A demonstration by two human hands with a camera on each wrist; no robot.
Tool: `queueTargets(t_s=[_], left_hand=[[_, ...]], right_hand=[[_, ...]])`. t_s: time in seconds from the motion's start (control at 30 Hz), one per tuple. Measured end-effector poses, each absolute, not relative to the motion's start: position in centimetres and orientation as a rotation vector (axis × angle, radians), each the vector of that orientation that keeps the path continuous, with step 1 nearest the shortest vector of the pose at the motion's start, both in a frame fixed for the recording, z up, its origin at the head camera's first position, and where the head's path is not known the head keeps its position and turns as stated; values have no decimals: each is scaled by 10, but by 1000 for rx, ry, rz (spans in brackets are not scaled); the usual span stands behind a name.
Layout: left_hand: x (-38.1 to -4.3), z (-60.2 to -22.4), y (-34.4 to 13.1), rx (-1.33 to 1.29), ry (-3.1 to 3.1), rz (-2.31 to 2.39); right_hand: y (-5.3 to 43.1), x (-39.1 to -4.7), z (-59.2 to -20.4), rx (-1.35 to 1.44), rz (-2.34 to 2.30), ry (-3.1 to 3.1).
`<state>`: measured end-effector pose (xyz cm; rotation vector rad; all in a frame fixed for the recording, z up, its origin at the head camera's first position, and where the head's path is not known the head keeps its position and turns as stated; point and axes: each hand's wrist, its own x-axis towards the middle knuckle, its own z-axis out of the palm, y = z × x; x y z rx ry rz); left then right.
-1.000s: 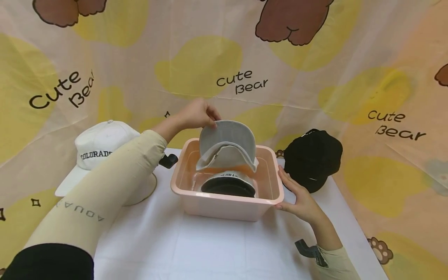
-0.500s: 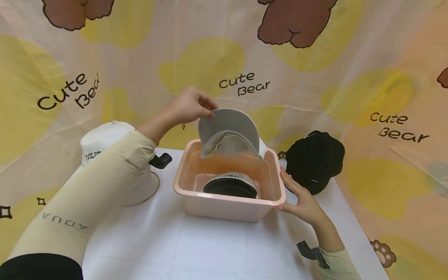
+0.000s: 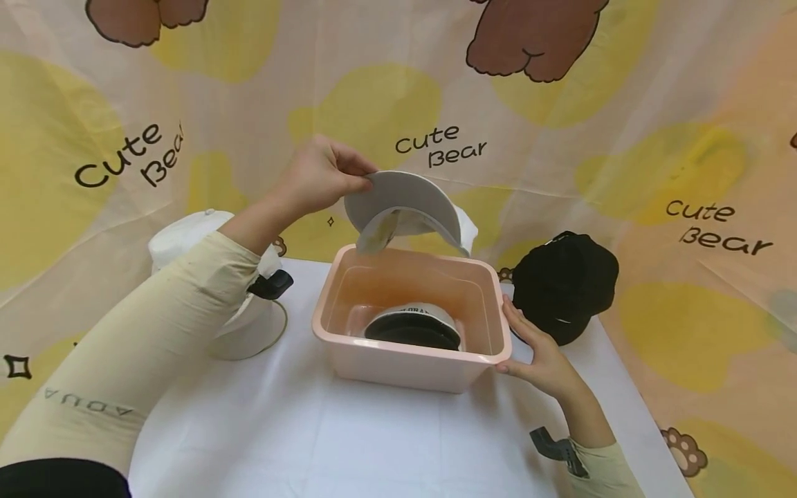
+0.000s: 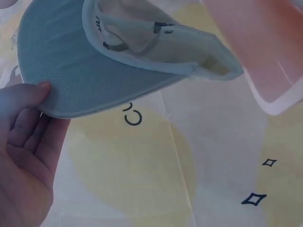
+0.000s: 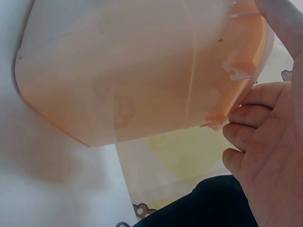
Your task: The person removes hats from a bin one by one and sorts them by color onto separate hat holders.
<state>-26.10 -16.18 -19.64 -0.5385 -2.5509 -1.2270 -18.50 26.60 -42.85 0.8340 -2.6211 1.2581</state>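
Observation:
My left hand (image 3: pixel 314 176) pinches the edge of a light grey-white baseball cap's brim (image 3: pixel 398 197) between thumb and fingers. The cap (image 4: pixel 94 71) hangs tilted above the back rim of a pink plastic bin (image 3: pixel 398 370), with its inside facing me. In the bin lies another cap (image 3: pixel 429 312), white with dark lettering and a black underside to its brim. My right hand (image 3: pixel 548 360) grips the bin's front right corner, thumb at the front and fingers along the right side. In the right wrist view, the fingers (image 5: pixel 248 116) bend against the bin below its rim.
A black cap (image 3: pixel 565 287) sits right of the bin near the table's edge. White caps (image 3: pixel 187 238) stand to the left, partly behind my left sleeve (image 3: pixel 143 346). White cloth covers the table (image 3: pixel 349 443). A patterned curtain (image 3: pixel 349 90) hangs behind.
My left hand has lifted the grey-white cap up out of the bin and slightly left, its brim tipping flatter. My right hand has stayed on the bin.

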Motion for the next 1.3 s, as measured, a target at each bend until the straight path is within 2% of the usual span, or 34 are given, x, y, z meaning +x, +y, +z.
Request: queueTargets(t_s=[0.7,1.3], left_hand=[[-239,-188,-175,-626,-2246,-1171],[-230,-185,-216,-496,-2125,-1135]], right_hand=[[282,-177,-432,773,1270,-2637],[278,-180,-437,806,1289,-2611]])
